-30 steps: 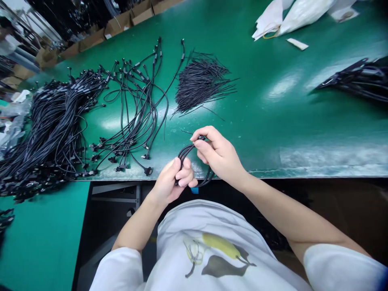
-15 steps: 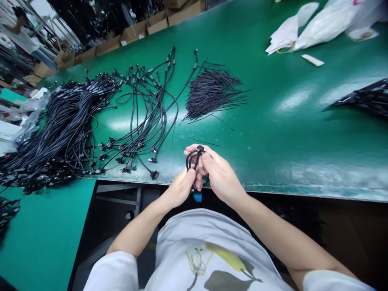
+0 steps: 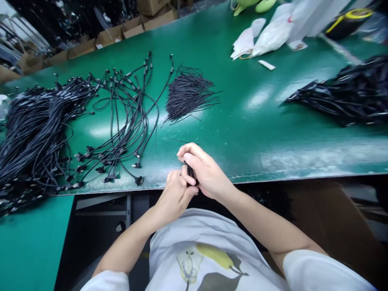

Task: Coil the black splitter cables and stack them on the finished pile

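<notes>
Both hands are together at the table's front edge, around a coiled black cable [image 3: 190, 174] that is mostly hidden by fingers. My left hand [image 3: 176, 193] is closed on the coil from the lower left, back of the hand upward. From the right, my right hand [image 3: 207, 171] closes on the same coil, with thumb and index finger near its upper end. Just beyond the hands, a single thin black tie [image 3: 183, 141] lies on the green table [image 3: 236, 133]. A pile of thin black ties [image 3: 188, 97] lies farther back, beside loose black cables [image 3: 133, 121] with plugs at their ends.
A thick heap of black cables [image 3: 39, 125] covers the left side. On the right lies a pile of dark bundled items [image 3: 342, 93]. White plastic bags [image 3: 273, 36], a white strip [image 3: 266, 64] and a yellow-black roll [image 3: 348, 22] lie at the back right. Cardboard boxes [image 3: 109, 37] line the far edge.
The view has swung to the right. My left hand has turned over, back upward, and the fingers have closed in around the coil, whose loops showed openly before.
</notes>
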`<state>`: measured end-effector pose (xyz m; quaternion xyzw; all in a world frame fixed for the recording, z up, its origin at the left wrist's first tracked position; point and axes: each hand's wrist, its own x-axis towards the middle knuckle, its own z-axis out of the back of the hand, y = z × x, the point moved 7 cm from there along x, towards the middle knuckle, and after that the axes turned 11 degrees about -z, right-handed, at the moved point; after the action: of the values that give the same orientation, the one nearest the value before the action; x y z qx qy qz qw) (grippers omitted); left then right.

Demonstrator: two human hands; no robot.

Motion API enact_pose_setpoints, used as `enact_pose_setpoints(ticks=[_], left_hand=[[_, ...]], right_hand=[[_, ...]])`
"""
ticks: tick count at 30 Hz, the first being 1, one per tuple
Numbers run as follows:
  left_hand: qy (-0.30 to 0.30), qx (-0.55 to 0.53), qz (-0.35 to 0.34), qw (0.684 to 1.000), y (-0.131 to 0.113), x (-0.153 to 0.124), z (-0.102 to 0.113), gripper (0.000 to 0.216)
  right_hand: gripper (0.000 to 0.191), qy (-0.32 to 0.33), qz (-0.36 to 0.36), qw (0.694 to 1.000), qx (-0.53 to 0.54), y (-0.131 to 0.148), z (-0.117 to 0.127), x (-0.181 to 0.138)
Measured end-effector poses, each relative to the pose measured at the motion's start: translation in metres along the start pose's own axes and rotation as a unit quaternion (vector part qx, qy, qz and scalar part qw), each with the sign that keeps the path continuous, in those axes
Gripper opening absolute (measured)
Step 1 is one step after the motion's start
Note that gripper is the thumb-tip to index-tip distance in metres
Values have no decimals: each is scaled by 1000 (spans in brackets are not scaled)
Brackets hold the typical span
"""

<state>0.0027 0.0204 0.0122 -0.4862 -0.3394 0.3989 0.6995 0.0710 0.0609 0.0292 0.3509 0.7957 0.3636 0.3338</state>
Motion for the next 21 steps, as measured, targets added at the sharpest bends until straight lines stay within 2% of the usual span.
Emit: enact_pose_setpoints(ticks=[2,4,6,8,12,16,19,21], left_hand=[[46,-137,39,989,7,-2,-17,39],[59,-307,89,946,10,-5,-33,44],[15,-421,127,898,9,-5,-39,43],[-28,-480,154,863,5,-4,-40,39],[-29,-528,193,826,0,-5,-41,31],[-25,-527,190,828,7,-1,-46,28],[-87,-519,169,833,14,12,-44,27],[-168,-525,136,823,19,22,-31,22]], right_hand=[[17,13,15,1000,15,6,-3,-1],[21,34,38,998,47,15,-4,-1],[24,55,50,993,91,23,-3,0],[25,67,48,989,122,27,0,2],[26,73,45,988,125,24,6,4],[30,45,40,995,85,17,15,10],[33,-32,80,995,-41,23,33,12],[31,-118,155,963,-188,35,45,6]])
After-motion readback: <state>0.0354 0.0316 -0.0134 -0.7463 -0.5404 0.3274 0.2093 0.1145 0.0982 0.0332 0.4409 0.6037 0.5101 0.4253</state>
